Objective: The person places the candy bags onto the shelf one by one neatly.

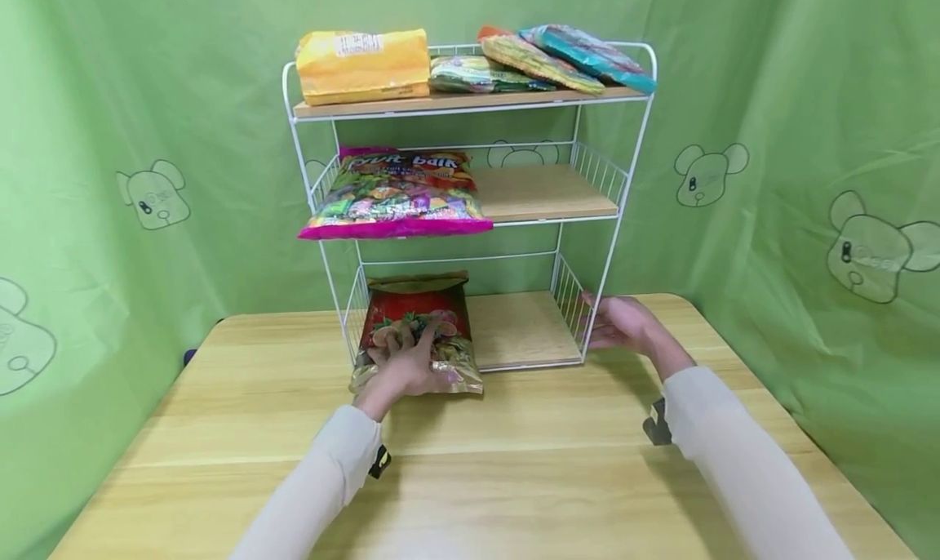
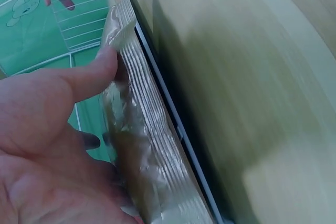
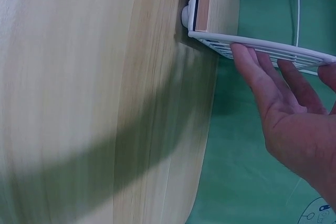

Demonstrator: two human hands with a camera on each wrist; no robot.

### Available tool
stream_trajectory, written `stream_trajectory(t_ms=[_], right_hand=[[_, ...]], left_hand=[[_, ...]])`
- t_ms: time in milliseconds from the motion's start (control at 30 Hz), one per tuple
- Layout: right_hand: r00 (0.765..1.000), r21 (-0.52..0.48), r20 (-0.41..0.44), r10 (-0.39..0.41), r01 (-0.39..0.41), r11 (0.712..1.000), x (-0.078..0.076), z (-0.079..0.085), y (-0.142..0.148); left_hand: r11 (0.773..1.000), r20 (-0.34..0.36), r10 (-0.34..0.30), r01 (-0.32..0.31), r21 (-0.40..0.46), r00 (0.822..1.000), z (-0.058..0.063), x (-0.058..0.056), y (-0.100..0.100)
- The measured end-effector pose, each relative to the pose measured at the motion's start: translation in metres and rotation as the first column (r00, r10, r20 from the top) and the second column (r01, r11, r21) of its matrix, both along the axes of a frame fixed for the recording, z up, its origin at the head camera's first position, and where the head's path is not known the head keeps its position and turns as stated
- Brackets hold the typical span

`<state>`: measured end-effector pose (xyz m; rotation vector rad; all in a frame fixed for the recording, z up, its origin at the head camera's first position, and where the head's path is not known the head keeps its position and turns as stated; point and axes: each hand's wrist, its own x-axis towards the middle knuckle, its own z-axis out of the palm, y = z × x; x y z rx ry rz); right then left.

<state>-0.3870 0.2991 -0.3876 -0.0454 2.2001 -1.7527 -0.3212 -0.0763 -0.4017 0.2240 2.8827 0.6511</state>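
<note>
On the bottom board of a white wire rack (image 1: 607,266) lies a red and gold bag (image 1: 389,305) with fruit printed on it. My left hand (image 1: 405,367) rests on its front part with the fingers spread. In the left wrist view, the thumb touches the bag's gold crimped end (image 2: 149,98), which reaches past the board's front edge. At the rack's lower right side, my right hand (image 1: 624,319) touches the wire side panel (image 3: 273,48) from outside. Its fingers are extended in the right wrist view, and nothing is held there.
A colourful candy bag (image 1: 411,197) with pink edges lies on the middle shelf, overhanging its front. On the top shelf sit a yellow bag (image 1: 367,70), a green bag (image 1: 470,72), a yellow-orange bag (image 1: 543,60) and a blue bag (image 1: 587,54). Green curtains (image 1: 771,95) surround the wooden table (image 1: 499,478).
</note>
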Motion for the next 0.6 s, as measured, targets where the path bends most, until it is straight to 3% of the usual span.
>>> stream_trajectory(t_ms=[267, 600], right_hand=[[1.000, -0.011, 0.005, 0.001, -0.001, 1.000, 0.002, 0.001, -0.001], [1.000, -0.018, 0.009, -0.003, 0.004, 1.000, 0.001, 0.000, 0.001]], left_hand=[[0.999, 0.023, -0.001, 0.002, -0.036, 1.000, 0.004, 0.008, -0.008], [0.989, 0.050, -0.005, 0.013, -0.150, 0.999, -0.002, 0.015, -0.008]])
